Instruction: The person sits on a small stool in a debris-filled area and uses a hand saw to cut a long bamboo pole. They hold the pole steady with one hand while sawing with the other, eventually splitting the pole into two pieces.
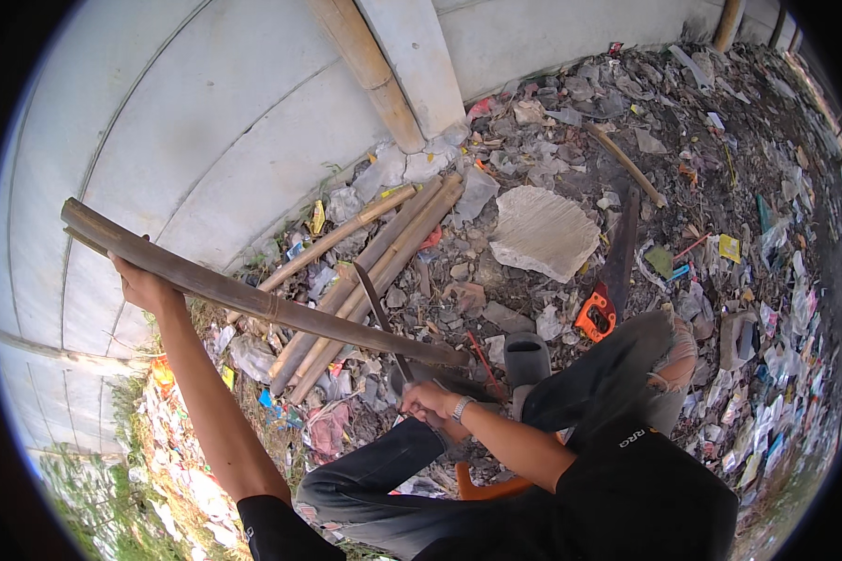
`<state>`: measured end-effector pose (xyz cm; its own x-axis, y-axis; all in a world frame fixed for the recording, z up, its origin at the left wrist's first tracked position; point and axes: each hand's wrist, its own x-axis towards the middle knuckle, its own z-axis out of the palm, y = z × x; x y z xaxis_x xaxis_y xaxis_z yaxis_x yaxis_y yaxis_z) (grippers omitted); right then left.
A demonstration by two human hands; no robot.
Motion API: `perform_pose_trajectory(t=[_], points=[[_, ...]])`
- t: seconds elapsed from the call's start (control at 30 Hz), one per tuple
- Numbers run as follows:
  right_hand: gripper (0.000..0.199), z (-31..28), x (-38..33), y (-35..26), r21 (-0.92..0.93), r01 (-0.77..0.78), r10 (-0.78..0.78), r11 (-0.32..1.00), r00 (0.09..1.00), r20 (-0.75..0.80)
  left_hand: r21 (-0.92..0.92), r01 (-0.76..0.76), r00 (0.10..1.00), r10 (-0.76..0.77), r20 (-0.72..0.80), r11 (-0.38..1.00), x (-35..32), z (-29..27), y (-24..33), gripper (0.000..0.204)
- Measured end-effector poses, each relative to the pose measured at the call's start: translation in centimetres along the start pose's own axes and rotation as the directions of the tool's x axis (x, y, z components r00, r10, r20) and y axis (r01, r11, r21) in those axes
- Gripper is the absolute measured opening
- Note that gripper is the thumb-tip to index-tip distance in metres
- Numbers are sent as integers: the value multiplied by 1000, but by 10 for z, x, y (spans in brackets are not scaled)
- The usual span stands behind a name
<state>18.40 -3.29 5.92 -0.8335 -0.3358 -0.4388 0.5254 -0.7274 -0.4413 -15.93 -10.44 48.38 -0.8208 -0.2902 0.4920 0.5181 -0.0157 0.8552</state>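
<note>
- Two hands are at work here: your left hand (140, 285) is raised at the far left, wrapped over the upper end of a long, dark brown split bamboo slat (253, 299), and your right hand (428, 400) sits near your knees, clenched round the handle of a long dark metal blade (376, 309).
- The slat runs slantwise from your left grip down to the right, and its lower end rests on the ground just beside a grey rubber sandal (526, 358).
- The blade rises from your right fist and crosses the slat near its middle; whether the edge touches the bamboo, you cannot tell from this view.
- Judging by its length and look, the slat should feel stiff and fairly light, with some spring if loaded at mid-span; its split edges are likely sharp and splintery, so take hold over the rounded back, near an end, as your left hand does.
- A bundle of pale tan bamboo poles (374, 271) lies behind the slat against the grey concrete wall (206, 122).
- An orange-handled hand saw (608, 290) lies on the littered ground to the right, well apart from both hands.
</note>
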Motion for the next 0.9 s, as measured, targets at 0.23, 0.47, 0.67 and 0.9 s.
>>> perform_pose_trajectory(t=[0.23,0.47,0.67,0.9], points=[[48,-11,-79,-30,-911,-12,-751,413,562,-348,-61,-174,984,171,-42,983,-83,73,86,46],[64,8,-127,-83,-913,37,-794,407,509,-333,-142,-478,831,499,245,867,-115,71,151,62],[59,108,-292,-284,-946,123,-882,300,414,-226,-110,-520,768,519,375,847,-149,-12,163,66],[54,200,-444,-406,-949,175,-962,263,122,-244,245,-22,893,-92,441,969,-229,-203,5,50]])
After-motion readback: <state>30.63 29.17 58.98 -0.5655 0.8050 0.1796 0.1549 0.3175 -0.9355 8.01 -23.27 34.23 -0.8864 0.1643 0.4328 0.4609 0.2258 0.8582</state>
